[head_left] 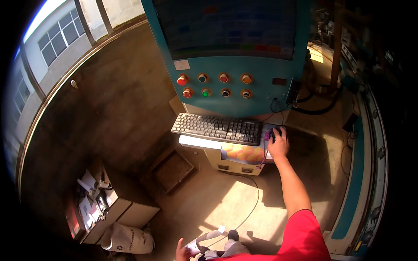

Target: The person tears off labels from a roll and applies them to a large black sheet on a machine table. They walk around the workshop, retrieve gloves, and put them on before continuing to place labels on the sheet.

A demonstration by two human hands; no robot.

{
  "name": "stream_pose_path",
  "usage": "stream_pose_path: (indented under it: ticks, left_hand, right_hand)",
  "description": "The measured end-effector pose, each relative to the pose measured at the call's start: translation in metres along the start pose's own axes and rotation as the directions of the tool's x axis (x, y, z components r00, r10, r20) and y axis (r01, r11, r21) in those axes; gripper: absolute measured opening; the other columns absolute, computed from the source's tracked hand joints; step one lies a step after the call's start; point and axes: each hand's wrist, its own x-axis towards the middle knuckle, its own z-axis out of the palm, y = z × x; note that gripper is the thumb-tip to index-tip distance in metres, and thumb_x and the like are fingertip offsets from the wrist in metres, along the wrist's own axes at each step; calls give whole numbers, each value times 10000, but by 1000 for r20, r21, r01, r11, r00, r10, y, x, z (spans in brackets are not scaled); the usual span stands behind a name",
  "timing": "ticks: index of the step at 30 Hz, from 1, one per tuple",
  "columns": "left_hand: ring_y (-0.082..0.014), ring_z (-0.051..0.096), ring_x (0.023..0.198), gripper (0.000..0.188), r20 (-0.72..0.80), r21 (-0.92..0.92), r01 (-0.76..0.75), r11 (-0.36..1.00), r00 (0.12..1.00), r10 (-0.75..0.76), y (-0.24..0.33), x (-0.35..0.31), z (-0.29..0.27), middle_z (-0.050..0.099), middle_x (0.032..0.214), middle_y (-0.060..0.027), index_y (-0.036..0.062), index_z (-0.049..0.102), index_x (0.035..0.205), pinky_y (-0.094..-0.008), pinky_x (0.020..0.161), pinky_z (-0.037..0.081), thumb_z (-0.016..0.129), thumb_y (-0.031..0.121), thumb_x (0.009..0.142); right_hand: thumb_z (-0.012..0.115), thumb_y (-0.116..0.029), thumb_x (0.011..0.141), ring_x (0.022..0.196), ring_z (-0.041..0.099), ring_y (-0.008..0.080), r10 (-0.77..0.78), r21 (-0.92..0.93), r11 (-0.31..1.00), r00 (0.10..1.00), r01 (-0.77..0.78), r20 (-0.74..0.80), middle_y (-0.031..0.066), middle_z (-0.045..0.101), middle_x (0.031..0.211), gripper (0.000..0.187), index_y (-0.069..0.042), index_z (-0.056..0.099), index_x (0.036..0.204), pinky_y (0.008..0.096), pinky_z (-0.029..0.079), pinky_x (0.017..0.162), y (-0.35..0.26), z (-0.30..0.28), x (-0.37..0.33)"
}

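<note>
My right hand (278, 145) rests over a dark computer mouse (276, 134), fingers curled around it, at the right end of a small white shelf. Beside the mouse is a purple piece (267, 135) with a cord hanging down. A dark, dusty keyboard (217, 128) lies on the shelf to the left of that hand. Low in the picture, my left hand (181, 251) is partly cut off by the lower edge. It appears closed on a curled white sheet of paper (204, 237); most of its fingers are hidden.
A teal control cabinet (226, 102) with a dark screen (226, 28) and several coloured buttons stands ahead. At lower left is a cabinet (137, 213) with papers and tools, beside a white sack (130, 239). A shallow tray (172, 169) and a cable (257, 195) lie on the floor.
</note>
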Motion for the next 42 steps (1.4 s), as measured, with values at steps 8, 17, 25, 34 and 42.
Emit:
stream_pose_path:
  ticks: [8, 17, 25, 34, 42]
  left_hand:
    - [-165, 470, 676, 635, 14, 13, -9, 1000, 1000, 9, 1, -7, 8, 462, 820, -46, 124, 316, 1437, -393, 634, 516, 512, 222, 840]
    - [-129, 427, 678, 662, -12, -5, -4, 1000, 1000, 4, -12, -24, 1, 423, 799, -8, 161, 312, 1465, -402, 677, 531, 534, 229, 845]
    - [-157, 467, 686, 688, -31, -43, -21, 999, 999, 20, -36, -44, -34, 456, 815, -41, 125, 287, 1464, -390, 639, 519, 512, 203, 819]
    - [-230, 565, 699, 721, -99, -157, -86, 984, 993, 71, -106, -103, -133, 540, 856, -123, 39, 245, 1446, -362, 543, 487, 460, 152, 768]
    - [-255, 618, 691, 793, -348, -336, -224, 915, 932, 101, -233, -214, -278, 596, 851, -169, -34, 155, 1461, -318, 471, 450, 426, 96, 727]
  right_hand:
    - [612, -167, 764, 1130, 514, 388, -5, 20, 1000, 1000, 5, -5, 117, 442, 1355, 413, -130, 625, 1174, 450, 468, 917, 1, 0, 0]
    - [605, -174, 776, 1116, 517, 411, -10, 11, 1000, 1000, 10, 10, 126, 425, 1370, 435, -133, 602, 1209, 459, 474, 904, 3, 1, 1]
    - [642, -151, 736, 1238, 399, 374, -200, 4, 979, 967, 204, -159, 162, 418, 1354, 540, -95, 541, 1264, 451, 396, 1008, -13, -17, -25]
    - [670, -176, 773, 1129, 515, 336, -371, 453, 876, 833, 167, 410, 135, 528, 1226, 421, -78, 587, 1174, 405, 443, 952, -101, -51, -322]
    - [527, -321, 960, 972, 628, 206, -742, 654, 671, -291, -351, 605, 115, 668, 1072, 384, -3, 635, 1147, 323, 486, 866, -254, -165, -697]
